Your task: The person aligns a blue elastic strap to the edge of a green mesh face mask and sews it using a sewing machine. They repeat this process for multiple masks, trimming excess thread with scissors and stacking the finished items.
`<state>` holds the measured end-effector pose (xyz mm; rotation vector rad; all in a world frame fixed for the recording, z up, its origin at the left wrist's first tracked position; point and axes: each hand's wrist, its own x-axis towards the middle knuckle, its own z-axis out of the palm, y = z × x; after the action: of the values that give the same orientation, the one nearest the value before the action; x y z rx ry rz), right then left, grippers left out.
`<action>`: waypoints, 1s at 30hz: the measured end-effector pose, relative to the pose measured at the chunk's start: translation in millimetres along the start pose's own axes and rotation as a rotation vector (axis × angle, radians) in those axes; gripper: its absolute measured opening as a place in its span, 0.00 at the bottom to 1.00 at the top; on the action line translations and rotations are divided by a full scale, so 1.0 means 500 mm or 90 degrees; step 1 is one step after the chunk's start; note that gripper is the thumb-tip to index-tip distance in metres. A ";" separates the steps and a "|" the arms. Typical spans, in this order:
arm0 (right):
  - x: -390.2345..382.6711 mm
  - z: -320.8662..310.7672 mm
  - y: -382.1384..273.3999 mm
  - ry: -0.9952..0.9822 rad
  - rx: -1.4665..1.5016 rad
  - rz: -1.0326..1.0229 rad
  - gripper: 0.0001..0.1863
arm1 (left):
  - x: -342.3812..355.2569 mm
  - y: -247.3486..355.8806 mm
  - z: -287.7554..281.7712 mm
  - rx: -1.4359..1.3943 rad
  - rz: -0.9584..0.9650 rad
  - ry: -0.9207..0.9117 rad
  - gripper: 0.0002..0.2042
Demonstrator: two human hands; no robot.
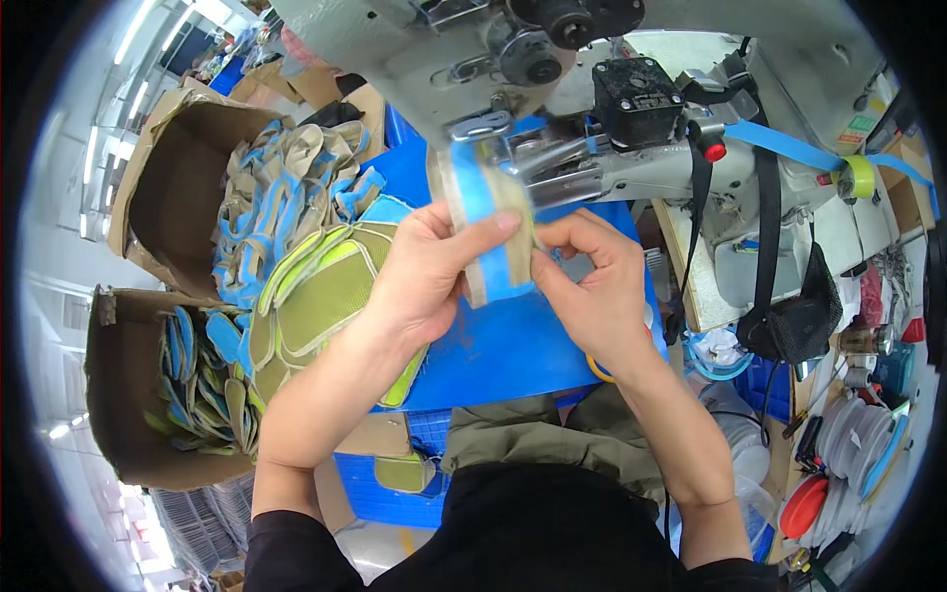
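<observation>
My left hand (434,266) grips a beige fabric piece with a blue band (498,271), its thumb lying across the piece. At the piece's right edge, my right hand (592,281) has thumb and forefinger closed on it. The piece's upper part is partly blurred under the metal presser parts (480,125) of a sewing machine (641,173). Below the machine is a blue work surface (513,350). Left of my left hand lies a stack of olive mesh pieces with bright green edges (321,296), beside a heap of beige and blue pieces (271,212).
Two cardboard boxes (148,173) stand at left, the lower holding cut pieces (192,380). Blue tape (789,143) runs to a yellow-green roller at right, above a hanging black mesh pouch (789,326). Spools and a red dish (804,503) crowd the lower right. My lap is below the table edge.
</observation>
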<state>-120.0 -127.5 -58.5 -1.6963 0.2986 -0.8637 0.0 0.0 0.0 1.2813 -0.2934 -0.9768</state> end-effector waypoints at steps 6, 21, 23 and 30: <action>-0.002 0.006 0.007 0.010 0.005 -0.013 0.05 | 0.008 0.002 -0.003 0.014 0.004 0.003 0.10; 0.011 0.028 0.019 0.003 0.103 0.059 0.08 | 0.042 0.025 -0.005 0.010 -0.007 0.028 0.09; 0.009 0.024 0.021 -0.019 0.096 0.046 0.07 | 0.040 0.027 -0.004 0.012 -0.001 0.028 0.09; 0.021 0.039 0.014 0.051 0.139 0.070 0.08 | 0.050 0.036 -0.002 0.014 0.016 0.028 0.13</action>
<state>-97.8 -121.6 -62.3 -1.4324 0.3359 -0.8509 23.3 -18.5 7.6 1.3151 -0.2865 -0.9260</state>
